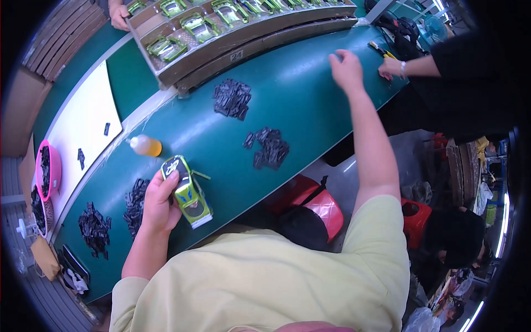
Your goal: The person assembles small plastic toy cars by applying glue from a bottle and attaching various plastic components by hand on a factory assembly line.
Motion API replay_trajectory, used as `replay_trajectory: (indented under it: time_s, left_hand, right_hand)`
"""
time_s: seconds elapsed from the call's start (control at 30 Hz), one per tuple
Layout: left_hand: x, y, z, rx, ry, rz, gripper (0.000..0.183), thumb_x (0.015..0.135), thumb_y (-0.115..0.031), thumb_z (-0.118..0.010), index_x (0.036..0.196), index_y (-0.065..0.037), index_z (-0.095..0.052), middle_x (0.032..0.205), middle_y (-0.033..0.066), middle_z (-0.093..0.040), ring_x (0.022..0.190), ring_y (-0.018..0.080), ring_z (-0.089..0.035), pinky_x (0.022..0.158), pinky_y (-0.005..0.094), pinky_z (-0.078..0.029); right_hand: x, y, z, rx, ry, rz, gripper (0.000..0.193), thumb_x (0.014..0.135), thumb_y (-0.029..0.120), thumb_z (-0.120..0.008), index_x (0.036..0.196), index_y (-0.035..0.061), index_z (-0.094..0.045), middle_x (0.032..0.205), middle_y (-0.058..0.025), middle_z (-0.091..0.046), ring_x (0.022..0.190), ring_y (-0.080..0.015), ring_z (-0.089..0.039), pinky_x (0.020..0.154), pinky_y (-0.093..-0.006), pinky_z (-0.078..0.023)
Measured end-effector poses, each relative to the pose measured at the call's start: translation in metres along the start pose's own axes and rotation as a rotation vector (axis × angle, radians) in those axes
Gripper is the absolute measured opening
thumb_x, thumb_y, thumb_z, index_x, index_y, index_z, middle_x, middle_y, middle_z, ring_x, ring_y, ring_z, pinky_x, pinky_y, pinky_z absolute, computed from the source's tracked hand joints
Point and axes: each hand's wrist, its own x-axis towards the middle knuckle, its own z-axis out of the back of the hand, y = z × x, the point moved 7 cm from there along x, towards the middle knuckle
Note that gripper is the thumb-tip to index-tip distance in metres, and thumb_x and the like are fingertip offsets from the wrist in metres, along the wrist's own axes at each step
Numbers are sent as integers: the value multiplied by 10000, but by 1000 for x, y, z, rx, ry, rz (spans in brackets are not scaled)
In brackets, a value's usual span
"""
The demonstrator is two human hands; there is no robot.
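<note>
My left hand [160,203] is closed around a bright green toy car body [191,203] with a dark roof and blue marks, held over the near edge of the green table. My right hand [347,71] reaches far out over the right part of the table. Its fingers are loosely bent, with a gap by the thumb, and nothing shows in them. Small black plastic parts lie in piles: one pile [232,98] towards the tray, one [269,148] nearer me, one [136,205] partly behind my left hand, and another [94,229] farther left.
A bottle of yellow liquid [146,145] stands beyond the car body. A cardboard tray [243,44] of green car bodies runs along the back. A pink basket [54,169] of black parts stands at left by a white board [94,110]. Other people's hands [118,16] [391,68] rest nearby.
</note>
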Motion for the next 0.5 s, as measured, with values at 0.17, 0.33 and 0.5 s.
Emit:
replay_trajectory:
  time_s: [0.17, 0.33, 0.5]
  left_hand:
    - [4, -7, -6, 32, -98, 21, 300, 939, -122, -565, 1217, -21, -513, 990, 80, -652, 840, 181, -667, 765, 342, -559]
    - [3, -17, -7, 22, -178, -10, 377, 926, -109, -575, 1275, -5, -478, 999, 87, -649, 842, 175, -667, 764, 334, -561]
    - [-3, -15, 8, 17, -270, -44, 388, 929, -117, -574, 1286, -3, -472, 1009, 91, -649, 854, 177, -670, 772, 338, -562]
  right_hand:
    - [108, -90, -2, -544, -31, -255, 490, 878, 363, -542, 1207, 6, -618, 1243, -215, -603, 1161, -350, -582, 997, -436, -444]
    - [161, -182, 16, -644, 43, -513, 669, 915, 522, -428, 1292, -17, -546, 1366, -214, -517, 1288, -347, -481, 1058, -427, -381]
    - [162, -246, 28, -704, 85, -487, 702, 920, 606, -403, 1412, 108, -439, 1419, -156, -487, 1333, -358, -432, 1089, -515, -312]
